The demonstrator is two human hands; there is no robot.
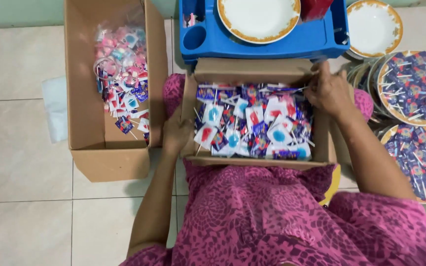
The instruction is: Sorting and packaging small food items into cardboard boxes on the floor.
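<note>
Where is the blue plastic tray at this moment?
In the head view, the blue plastic tray is at the top centre, just beyond the cardboard box of wrapped lollipops that both hands hold. A white plate with a gold rim rests on it.

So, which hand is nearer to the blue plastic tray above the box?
Right. The right hand grips the far right corner of the cardboard box of lollipops, just below the blue plastic tray. The left hand holds the box's left wall, farther away.
</note>
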